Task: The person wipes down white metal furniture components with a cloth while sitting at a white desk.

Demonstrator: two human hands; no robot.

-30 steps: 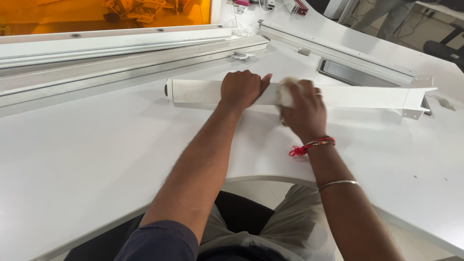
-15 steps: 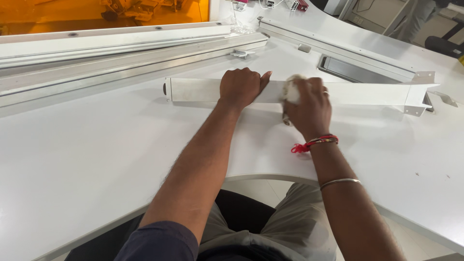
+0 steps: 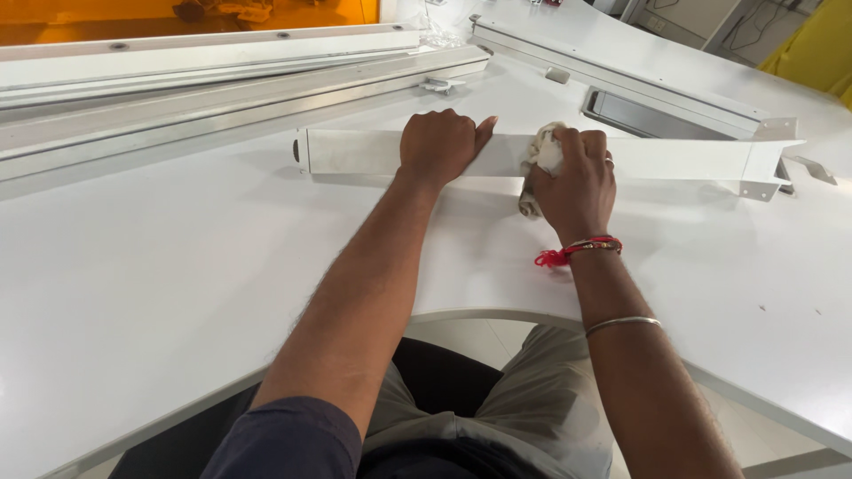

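A long white metal channel (image 3: 355, 153) lies flat across the white table (image 3: 160, 284), with a bracket at its right end. My left hand (image 3: 437, 146) is closed over the channel near its middle, pressing it down. Just to the right, my right hand (image 3: 575, 184) grips a crumpled off-white cloth (image 3: 542, 156) and holds it against the channel's near face. Part of the cloth hangs below my fingers to the table. A red thread and a metal bangle circle my right wrist and forearm.
Several long white and grey metal rails (image 3: 204, 80) lie at the back left. Another rail with a grey slot (image 3: 639, 99) runs along the back right. An orange panel (image 3: 177, 11) shows at the top left. The table's curved front edge (image 3: 479, 315) is close to my lap.
My right hand with the cloth has slid a little to the right along the channel. The left hand has kept its hold. The view has shifted slightly.
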